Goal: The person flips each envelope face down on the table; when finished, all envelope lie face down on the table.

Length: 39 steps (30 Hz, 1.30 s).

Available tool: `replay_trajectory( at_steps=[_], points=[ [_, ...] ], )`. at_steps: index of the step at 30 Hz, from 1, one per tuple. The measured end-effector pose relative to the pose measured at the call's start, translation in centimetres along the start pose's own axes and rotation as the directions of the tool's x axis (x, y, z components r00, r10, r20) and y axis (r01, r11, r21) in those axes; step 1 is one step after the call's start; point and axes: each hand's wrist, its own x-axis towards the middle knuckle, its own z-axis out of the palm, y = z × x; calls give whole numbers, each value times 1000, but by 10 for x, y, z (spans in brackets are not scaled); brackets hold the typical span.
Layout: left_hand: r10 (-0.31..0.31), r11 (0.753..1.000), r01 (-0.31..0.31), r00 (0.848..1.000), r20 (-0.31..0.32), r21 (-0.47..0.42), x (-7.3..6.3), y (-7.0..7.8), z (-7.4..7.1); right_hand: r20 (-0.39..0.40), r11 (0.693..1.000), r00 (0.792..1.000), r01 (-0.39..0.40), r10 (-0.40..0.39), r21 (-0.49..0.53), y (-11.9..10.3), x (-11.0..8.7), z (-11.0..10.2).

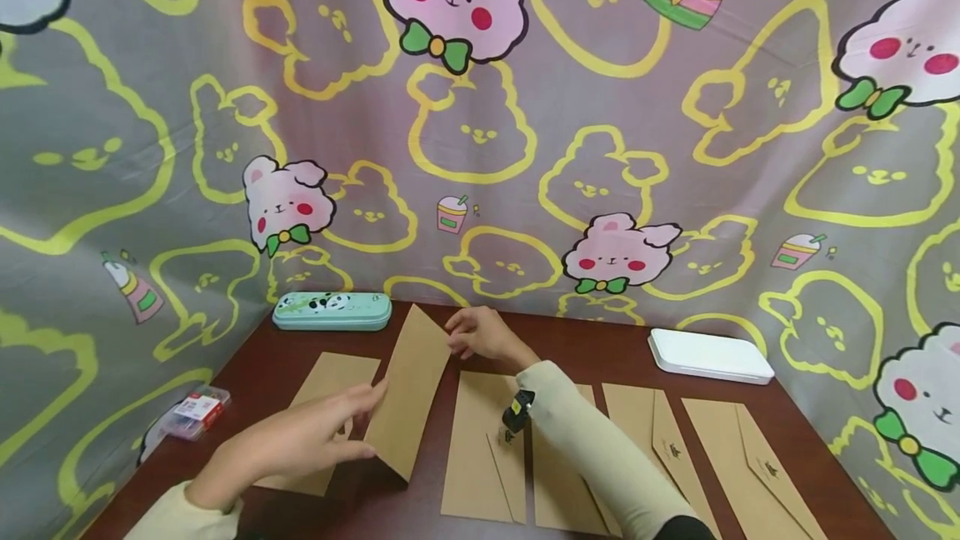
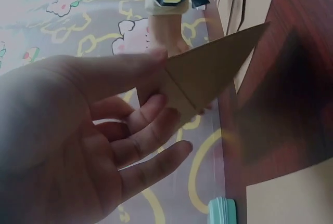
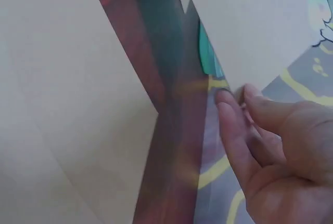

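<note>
Between the two hands a brown paper envelope [image 1: 412, 394] is held up off the table, tilted, with its plain side towards the head camera. My left hand [image 1: 300, 440] grips its left edge; in the left wrist view the thumb lies on one side and the fingers [image 2: 151, 135] on the other. At its far right corner my right hand [image 1: 480, 333] pinches the paper between thumb and fingertips, as the right wrist view also shows. Under and behind the left hand lies another brown envelope [image 1: 341, 369]. The raised envelope's other face is hidden in the head view.
Several envelopes with flaps lie in a row to the right, among them one [image 1: 468, 440] partly below the right forearm and one [image 1: 731, 423] farthest right. A green panda pencil case [image 1: 333, 312], a white case [image 1: 708, 355] and a small clear box [image 1: 197, 412] stand along the table edges.
</note>
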Motion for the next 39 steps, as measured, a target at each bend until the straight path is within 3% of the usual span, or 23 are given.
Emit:
replay_trajectory(
  at_steps=[4,7,12,17,24,29,33,39],
  points=[
    [72,997,-72,996,-60,5,-2,-9,3,-83,998,996,-21,26,58,-2,0,-7],
    [108,994,-110,992,-65,-20,-1,-13,3,-108,996,993,-38,46,75,-5,-1,-12],
    [82,992,-85,996,-32,-92,-2,-20,5,-102,994,991,-79,87,76,-13,-2,-16],
    [97,987,-97,995,-3,-126,1,-29,11,-97,993,991,-87,94,74,-21,-2,-17],
    [57,993,-50,997,60,-106,8,-33,27,-78,994,996,-54,47,-92,-18,-6,-7],
    [-19,994,33,991,132,-105,10,-34,34,-44,965,999,12,-24,-261,-9,-11,7],
    [-44,993,62,984,173,-103,11,-35,38,-25,947,999,31,-41,-321,-5,-11,18],
    [-60,997,68,983,176,-41,7,-38,45,31,919,996,84,-78,-385,-1,-10,34]
  ],
)
